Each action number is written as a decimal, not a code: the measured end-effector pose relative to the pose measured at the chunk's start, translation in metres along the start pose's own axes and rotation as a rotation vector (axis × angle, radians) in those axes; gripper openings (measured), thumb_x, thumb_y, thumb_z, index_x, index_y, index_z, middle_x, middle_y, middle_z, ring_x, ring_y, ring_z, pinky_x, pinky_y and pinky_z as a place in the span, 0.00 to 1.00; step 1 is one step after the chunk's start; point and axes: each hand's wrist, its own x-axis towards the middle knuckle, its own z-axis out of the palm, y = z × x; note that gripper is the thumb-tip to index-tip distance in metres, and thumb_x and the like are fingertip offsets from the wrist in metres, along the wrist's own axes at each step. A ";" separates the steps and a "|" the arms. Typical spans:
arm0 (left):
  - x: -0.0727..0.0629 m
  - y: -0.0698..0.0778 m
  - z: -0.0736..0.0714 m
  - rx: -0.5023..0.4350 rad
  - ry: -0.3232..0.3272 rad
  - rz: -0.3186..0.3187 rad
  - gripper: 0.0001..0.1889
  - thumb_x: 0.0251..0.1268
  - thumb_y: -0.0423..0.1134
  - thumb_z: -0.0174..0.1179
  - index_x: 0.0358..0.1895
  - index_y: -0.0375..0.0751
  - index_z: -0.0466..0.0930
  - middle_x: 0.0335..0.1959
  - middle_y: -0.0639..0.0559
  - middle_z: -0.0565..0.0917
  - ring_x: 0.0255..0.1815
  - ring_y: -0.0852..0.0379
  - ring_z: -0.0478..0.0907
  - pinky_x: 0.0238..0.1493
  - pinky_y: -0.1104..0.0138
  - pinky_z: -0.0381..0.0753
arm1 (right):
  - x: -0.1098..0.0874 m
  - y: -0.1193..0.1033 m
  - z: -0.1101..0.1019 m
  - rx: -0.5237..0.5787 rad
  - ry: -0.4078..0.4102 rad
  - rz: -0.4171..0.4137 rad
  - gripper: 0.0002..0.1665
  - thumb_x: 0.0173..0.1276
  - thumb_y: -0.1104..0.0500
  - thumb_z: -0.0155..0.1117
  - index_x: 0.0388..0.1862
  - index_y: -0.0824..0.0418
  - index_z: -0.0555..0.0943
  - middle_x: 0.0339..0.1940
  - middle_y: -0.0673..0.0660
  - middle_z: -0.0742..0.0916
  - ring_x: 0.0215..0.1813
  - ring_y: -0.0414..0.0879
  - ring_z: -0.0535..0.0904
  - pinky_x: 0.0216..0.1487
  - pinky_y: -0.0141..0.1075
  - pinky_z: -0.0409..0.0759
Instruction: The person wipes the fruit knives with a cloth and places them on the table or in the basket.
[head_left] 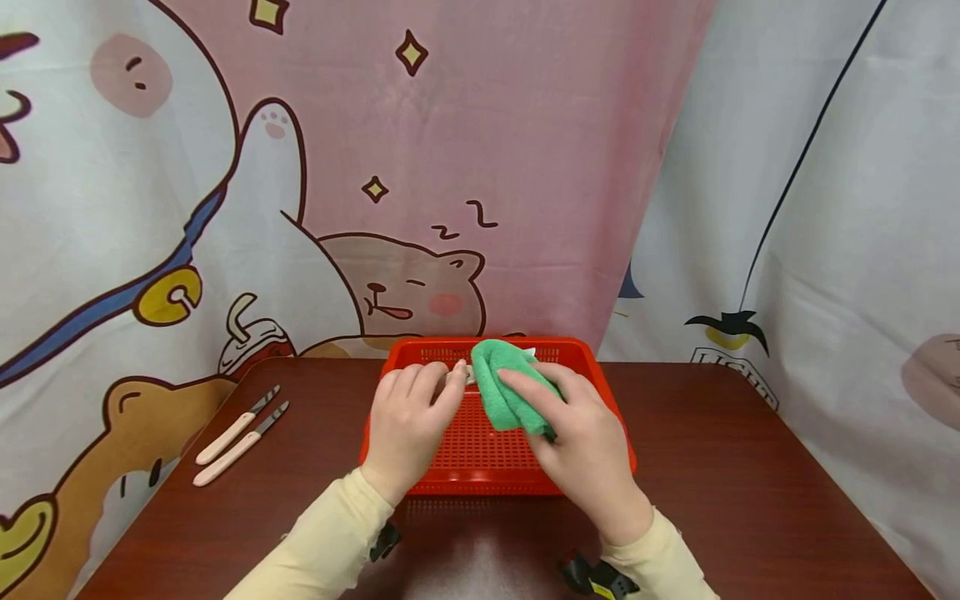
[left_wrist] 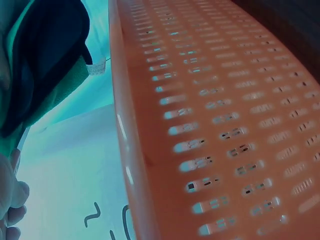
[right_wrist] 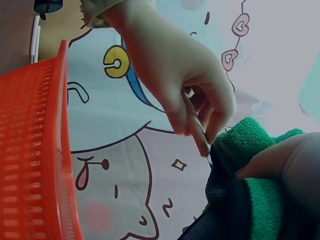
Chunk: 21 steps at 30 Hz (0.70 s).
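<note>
Held knife (right_wrist: 189, 106): pinched in the fingers of the left hand (head_left: 408, 417), its blade (right_wrist: 209, 161) running into the towel just past the fingertips.
Green towel (head_left: 498, 383): dark-backed, gripped by the fingers of the right hand (head_left: 581, 429).
Wiping: seemingly underway; finishing this blade appears left.
Knife pair (head_left: 232, 454): side by side on the table (head_left: 712, 442), well left of the left fingers; whether wiped or waiting, one cannot tell.
Red basket (head_left: 495, 482): below and behind the fingers.
Obstruction: towel folds hide most of the blade.
Cartoon-print curtain (head_left: 555, 167): beyond both hands' fingers.
</note>
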 end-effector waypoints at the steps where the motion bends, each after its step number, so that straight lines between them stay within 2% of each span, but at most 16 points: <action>1: 0.000 0.000 0.000 -0.001 -0.001 -0.001 0.08 0.73 0.29 0.53 0.41 0.37 0.83 0.30 0.47 0.78 0.25 0.49 0.74 0.23 0.60 0.69 | 0.000 -0.001 0.001 -0.005 -0.006 0.003 0.43 0.47 0.74 0.74 0.61 0.44 0.81 0.54 0.57 0.82 0.52 0.53 0.79 0.33 0.46 0.83; 5: -0.001 0.002 0.001 -0.009 -0.002 -0.008 0.08 0.73 0.29 0.53 0.42 0.37 0.83 0.30 0.47 0.78 0.26 0.49 0.74 0.23 0.60 0.69 | -0.001 -0.002 0.004 -0.022 -0.034 0.012 0.41 0.49 0.72 0.75 0.61 0.42 0.81 0.54 0.58 0.82 0.54 0.55 0.79 0.32 0.46 0.83; 10: -0.002 0.003 0.001 -0.032 -0.005 -0.028 0.06 0.71 0.29 0.56 0.43 0.36 0.83 0.31 0.46 0.79 0.27 0.48 0.75 0.24 0.60 0.70 | -0.001 -0.002 0.006 -0.031 -0.047 0.007 0.39 0.50 0.69 0.77 0.61 0.42 0.82 0.54 0.59 0.81 0.54 0.55 0.78 0.34 0.47 0.84; 18: -0.003 0.004 0.000 -0.061 -0.015 -0.057 0.05 0.67 0.29 0.61 0.44 0.38 0.83 0.32 0.46 0.80 0.28 0.47 0.76 0.24 0.59 0.70 | -0.001 0.002 0.005 -0.038 -0.025 0.008 0.40 0.49 0.72 0.75 0.60 0.43 0.82 0.54 0.59 0.82 0.54 0.55 0.79 0.37 0.48 0.84; 21: -0.003 0.004 -0.001 -0.065 -0.022 -0.066 0.05 0.68 0.30 0.60 0.43 0.38 0.83 0.32 0.46 0.80 0.28 0.47 0.76 0.25 0.58 0.71 | -0.001 0.006 0.003 -0.049 -0.007 0.008 0.41 0.47 0.73 0.74 0.59 0.43 0.82 0.53 0.60 0.82 0.53 0.56 0.79 0.36 0.49 0.84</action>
